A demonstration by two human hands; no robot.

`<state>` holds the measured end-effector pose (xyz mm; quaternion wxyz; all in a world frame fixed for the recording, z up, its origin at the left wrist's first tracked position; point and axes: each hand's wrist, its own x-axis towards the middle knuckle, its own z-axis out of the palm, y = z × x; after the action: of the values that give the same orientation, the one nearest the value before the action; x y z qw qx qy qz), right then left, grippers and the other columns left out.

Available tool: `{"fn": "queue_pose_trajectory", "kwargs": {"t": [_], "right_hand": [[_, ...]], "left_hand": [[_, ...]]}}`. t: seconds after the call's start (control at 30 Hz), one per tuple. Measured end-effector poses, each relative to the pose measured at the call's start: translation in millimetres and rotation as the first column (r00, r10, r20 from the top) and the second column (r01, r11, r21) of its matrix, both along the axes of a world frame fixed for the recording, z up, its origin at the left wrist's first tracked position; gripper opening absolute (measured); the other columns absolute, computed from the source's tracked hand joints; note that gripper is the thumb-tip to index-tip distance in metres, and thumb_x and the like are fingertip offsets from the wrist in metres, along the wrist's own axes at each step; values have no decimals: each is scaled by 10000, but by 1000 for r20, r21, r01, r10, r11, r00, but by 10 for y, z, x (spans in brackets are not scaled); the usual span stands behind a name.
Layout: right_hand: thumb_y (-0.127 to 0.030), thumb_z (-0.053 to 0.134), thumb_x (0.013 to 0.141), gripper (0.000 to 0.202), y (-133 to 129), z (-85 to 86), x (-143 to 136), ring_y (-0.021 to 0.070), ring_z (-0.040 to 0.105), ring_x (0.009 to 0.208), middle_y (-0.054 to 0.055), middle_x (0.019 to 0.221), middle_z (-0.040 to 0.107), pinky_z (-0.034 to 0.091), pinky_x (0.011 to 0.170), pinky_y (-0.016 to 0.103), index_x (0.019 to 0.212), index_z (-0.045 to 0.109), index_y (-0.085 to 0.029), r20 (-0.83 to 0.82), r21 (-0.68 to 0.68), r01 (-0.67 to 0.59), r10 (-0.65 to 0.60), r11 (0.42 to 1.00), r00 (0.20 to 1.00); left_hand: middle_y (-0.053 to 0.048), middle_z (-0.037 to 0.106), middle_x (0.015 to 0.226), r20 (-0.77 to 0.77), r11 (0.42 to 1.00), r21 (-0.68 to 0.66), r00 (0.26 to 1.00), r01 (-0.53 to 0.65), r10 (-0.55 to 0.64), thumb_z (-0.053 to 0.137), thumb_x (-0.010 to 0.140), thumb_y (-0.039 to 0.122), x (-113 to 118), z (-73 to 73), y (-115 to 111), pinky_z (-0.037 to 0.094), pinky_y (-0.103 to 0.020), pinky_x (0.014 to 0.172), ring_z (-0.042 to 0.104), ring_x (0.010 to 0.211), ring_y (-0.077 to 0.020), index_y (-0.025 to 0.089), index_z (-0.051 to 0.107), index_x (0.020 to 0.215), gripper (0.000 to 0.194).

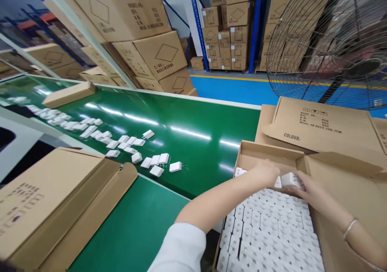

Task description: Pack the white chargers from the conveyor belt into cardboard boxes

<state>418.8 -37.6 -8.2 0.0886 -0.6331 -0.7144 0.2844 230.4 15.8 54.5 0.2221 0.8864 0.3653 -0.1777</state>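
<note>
Hands (266, 173) x2, approx. 1 charger (289, 179)

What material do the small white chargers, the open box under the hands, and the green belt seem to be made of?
White chargers: probably hard plastic, smooth with a slight gloss, with thin prongs that look like metal. Open box: brown corrugated cardboard, matte, with folded flaps and printed text. Green belt: likely a rubber or PVC sheet, glossy, as it mirrors the ceiling lights.
</note>
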Motion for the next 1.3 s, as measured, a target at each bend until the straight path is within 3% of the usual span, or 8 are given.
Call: {"fn": "queue_pose_trajectory", "kwargs": {"t": [0.2, 0.33, 0.53, 0.67, 0.83, 0.97, 1.13, 1.3], "right_hand": [[-581, 342, 881, 475, 89, -156, -184, 267, 517, 1120, 96, 1167, 586, 420, 955, 405, 1090, 573, -223, -124, -146, -277, 260, 950, 958], [-591, 337, 888, 488, 186, -127, -118, 289, 506, 1158, 80, 1189, 598, 418, 978, 427, 1084, 640, -263, -69, -154, -210, 202, 965, 977], [-511, 316, 925, 437, 418, 215, -809, 281, 565, 1033, 87, 1143, 606, 489, 799, 408, 1095, 606, -231, 67, 140, -188, 180, 972, 981], [-278, 385, 945, 261, 478, 278, -2019, 212, 574, 985, 77, 1075, 611, 485, 821, 322, 1077, 588, -180, 132, 183, -526, 510, 830, 850], [-182, 517, 872, 191, 519, -5, -3313, 218, 524, 1054, 73, 1096, 576, 471, 859, 327, 1056, 564, -160, 157, 239, -640, 621, 730, 768], [-242, 607, 830, 258, 612, -207, -3768, 244, 501, 1093, 83, 1146, 547, 495, 834, 342, 1076, 563, -181, 152, 247, -649, 633, 719, 759], [-126, 652, 754, 219, 733, -152, -3612, 250, 580, 961, 70, 1007, 585, 493, 836, 384, 962, 622, -186, -143, 123, -622, 634, 773, 760], [-117, 659, 740, 349, 610, 237, -2962, 156, 563, 982, 38, 1091, 549, 494, 848, 271, 1071, 574, -191, -439, 116, -643, 620, 757, 650]], "left_hand": [[-151, 678, 1015, -40, 991, -130, 999, -12, 7, 474, 800, 426, -120, -230, -17, 316, -485, 1025, 545, 1094, -304, 139, 678, 915, 370], [-76, 646, 1131, 269, 965, 129, 945, -229, 189, 343, 861, 266, -765, -196, -74, 316, -387, 1029, 533, 1112, -216, 196, 592, 1120, 366], [-169, 654, 1014, -1, 532, 448, 595, -718, 804, 336, 840, 126, -2526, -262, -245, 211, -479, 1052, 579, 1037, -276, 107, 559, 1159, 389], [-172, 654, 976, -130, 434, 463, 425, -773, 896, 418, 791, 117, -3259, -532, -394, 131, -506, 1068, 594, 1016, -285, 119, 611, 1073, 341], [-172, 471, 1290, -158, 361, 463, 325, -810, 932, 488, 797, 339, -3364, -818, -427, 309, -456, 963, 564, 1070, -306, 182, 536, 1171, 408], [-205, 455, 1262, -131, 291, 467, 260, -835, 957, 426, 851, 384, -3269, -951, -409, 373, -445, 873, 603, 979, -311, 138, 473, 1196, 426], [-209, 489, 1162, -51, 240, 412, 240, -879, 969, 426, 866, 253, -3286, -900, -437, 413, -455, 827, 611, 970, -329, 117, 455, 1182, 346], [-103, 406, 1284, 257, 328, 251, 389, -911, 885, 599, 778, 215, -3194, -506, -860, 468, -341, 878, 571, 1067, -219, 252, 375, 1280, 550]]}}
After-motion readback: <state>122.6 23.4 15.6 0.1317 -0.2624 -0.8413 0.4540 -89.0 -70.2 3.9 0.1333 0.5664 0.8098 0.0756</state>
